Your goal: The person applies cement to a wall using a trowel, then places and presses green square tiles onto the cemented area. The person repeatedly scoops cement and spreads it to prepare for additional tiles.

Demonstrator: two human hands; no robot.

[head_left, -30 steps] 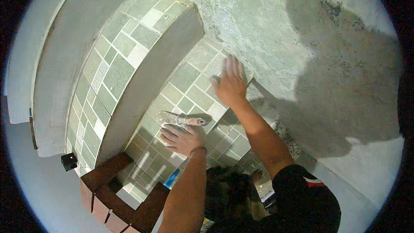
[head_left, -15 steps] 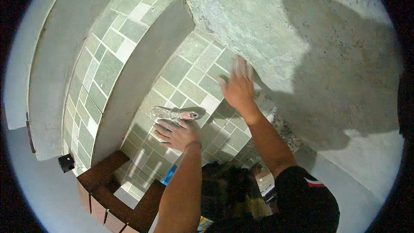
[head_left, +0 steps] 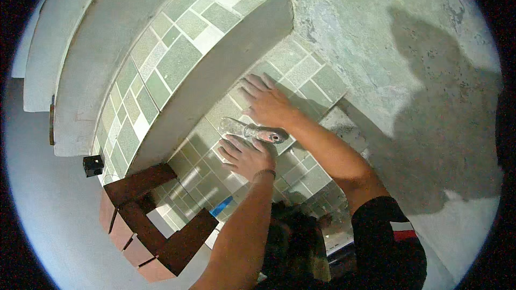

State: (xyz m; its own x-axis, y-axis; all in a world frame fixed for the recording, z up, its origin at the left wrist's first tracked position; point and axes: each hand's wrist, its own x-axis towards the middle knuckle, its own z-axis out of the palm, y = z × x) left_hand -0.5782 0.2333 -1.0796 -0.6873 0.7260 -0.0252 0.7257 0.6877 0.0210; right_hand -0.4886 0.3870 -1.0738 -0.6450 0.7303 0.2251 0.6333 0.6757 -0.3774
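Both hands are open, fingers spread on a step tiled in green and white rectangles [head_left: 295, 53]. My left hand [head_left: 246, 156] lies palm down just below a putty knife [head_left: 258, 132] smeared pale grey, its fingertips close to the blade and handle. My right hand [head_left: 264, 99] rests on the tiles above the knife, toward the grey riser [head_left: 226, 48]; its fingers look dusty.
A higher tiled step [head_left: 177, 62] curves along the left, with grey steps and a small black box [head_left: 92, 165] beyond. A brown angular structure [head_left: 185, 241] and a blue item [head_left: 220, 207] sit lower down. A rough plastered wall [head_left: 430, 48] fills the right, carrying a shadow.
My right hand has swept leftward from the tiles by the wall to those above the knife. My left hand stays beside the knife. The whole view has shifted somewhat.
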